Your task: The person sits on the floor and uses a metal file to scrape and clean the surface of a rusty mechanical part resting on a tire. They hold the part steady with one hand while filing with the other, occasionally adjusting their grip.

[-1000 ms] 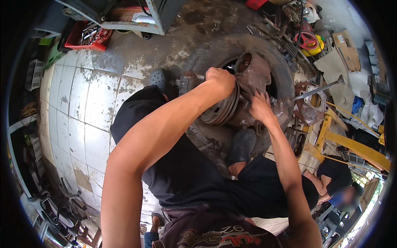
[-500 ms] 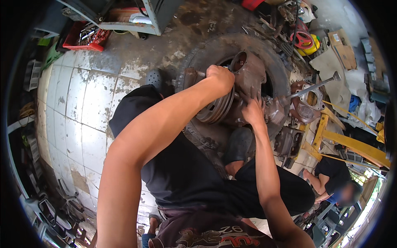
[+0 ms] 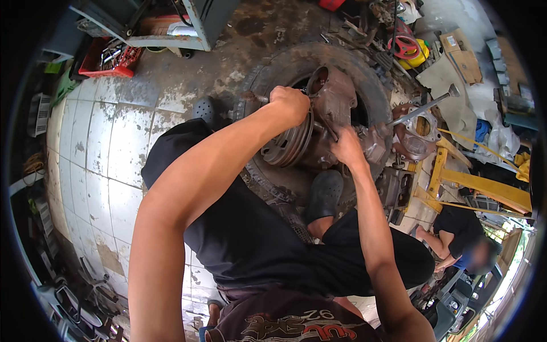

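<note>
A rusty brown cast-metal housing (image 3: 335, 94) with a round opening rests on a large tyre (image 3: 273, 65) lying flat. On the housing's left side is a grooved pulley (image 3: 289, 141). My left hand (image 3: 289, 105) is closed in a fist above the pulley; its fingers hide what they grip. A rusty shaft end (image 3: 250, 97) shows just left of that fist. Lower on the housing, my right hand (image 3: 347, 146) is closed, with a slim dark bar (image 3: 327, 128) running up from its fingers. A long metal rod (image 3: 423, 108) sticks out toward the right.
A red crate of tools (image 3: 111, 60) lies beside a grey metal stand (image 3: 171, 41) at the far left. Right of the tyre are another rusty casting (image 3: 413, 134) and a yellow frame (image 3: 484, 191). A person (image 3: 456, 236) crouches at the lower right. My shoe (image 3: 325, 194) is against the tyre.
My right hand has gone from fingers spread on the housing to closed around the slim bar. My left fist stays above the pulley. The whole view has shifted slightly.
</note>
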A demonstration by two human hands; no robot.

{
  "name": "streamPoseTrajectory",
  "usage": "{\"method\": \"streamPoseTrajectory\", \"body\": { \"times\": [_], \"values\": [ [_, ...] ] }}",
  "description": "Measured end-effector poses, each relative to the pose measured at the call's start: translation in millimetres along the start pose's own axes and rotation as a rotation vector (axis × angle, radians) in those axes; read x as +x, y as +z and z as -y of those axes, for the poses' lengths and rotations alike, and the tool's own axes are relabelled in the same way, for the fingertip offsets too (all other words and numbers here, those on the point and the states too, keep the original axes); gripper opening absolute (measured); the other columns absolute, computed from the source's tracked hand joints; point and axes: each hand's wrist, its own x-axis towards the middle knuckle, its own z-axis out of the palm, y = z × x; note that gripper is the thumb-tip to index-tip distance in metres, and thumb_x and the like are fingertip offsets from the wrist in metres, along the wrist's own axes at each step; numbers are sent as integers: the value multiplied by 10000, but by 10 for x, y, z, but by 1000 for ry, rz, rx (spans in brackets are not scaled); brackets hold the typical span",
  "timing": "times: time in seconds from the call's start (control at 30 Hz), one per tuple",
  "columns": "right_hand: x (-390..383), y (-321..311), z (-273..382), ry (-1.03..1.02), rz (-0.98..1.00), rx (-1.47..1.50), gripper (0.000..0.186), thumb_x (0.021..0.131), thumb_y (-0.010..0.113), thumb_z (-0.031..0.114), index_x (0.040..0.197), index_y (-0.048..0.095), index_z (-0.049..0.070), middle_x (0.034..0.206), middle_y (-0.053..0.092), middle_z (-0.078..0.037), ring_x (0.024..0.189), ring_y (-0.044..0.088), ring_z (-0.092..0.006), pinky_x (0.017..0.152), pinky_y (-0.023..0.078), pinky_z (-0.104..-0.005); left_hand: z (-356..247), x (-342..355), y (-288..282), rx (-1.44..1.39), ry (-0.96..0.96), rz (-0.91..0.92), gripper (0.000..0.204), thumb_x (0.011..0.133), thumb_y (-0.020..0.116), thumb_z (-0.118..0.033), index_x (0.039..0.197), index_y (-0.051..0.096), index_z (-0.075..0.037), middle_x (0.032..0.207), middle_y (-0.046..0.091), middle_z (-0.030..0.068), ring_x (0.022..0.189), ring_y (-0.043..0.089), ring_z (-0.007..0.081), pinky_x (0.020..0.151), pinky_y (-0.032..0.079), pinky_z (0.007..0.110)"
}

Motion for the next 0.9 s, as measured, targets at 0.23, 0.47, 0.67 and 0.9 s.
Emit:
{"method": "streamPoseTrajectory", "body": {
  "times": [0.23,0.47,0.67,0.9],
  "values": [
    [45,31,286,-27,-80,-216,368,911,612,360,1230,683,192,1206,560,-216,1187,488,-398,1011,364,-528,92,-60,35,2,-21,-37,262,778,672,-92,1031,733,-59,1060,721,141,1021,693,298,804,557,394],
    [83,85,296,89,10,-170,544,894,539,617,1297,638,264,1589,217,-184,1469,133,-406,1153,59,-615,149,-120,80,-3,-26,-10,259,782,679,-105,1030,733,-55,1078,716,149,1030,691,293,811,558,385],
    [108,252,241,195,-49,-90,549,916,504,617,1362,573,306,1590,230,-171,1479,110,-408,1135,14,-658,98,-75,47,6,-29,8,251,787,676,-108,1027,734,-61,1074,718,144,1037,690,291,821,558,380],
    [58,288,393,301,-65,-22,502,949,455,598,1316,619,295,1580,257,-173,1473,127,-425,1127,-14,-674,88,-55,104,-3,-57,5,242,799,656,-103,1024,736,-65,1086,715,146,1035,692,291,822,558,385]
  ]
}}
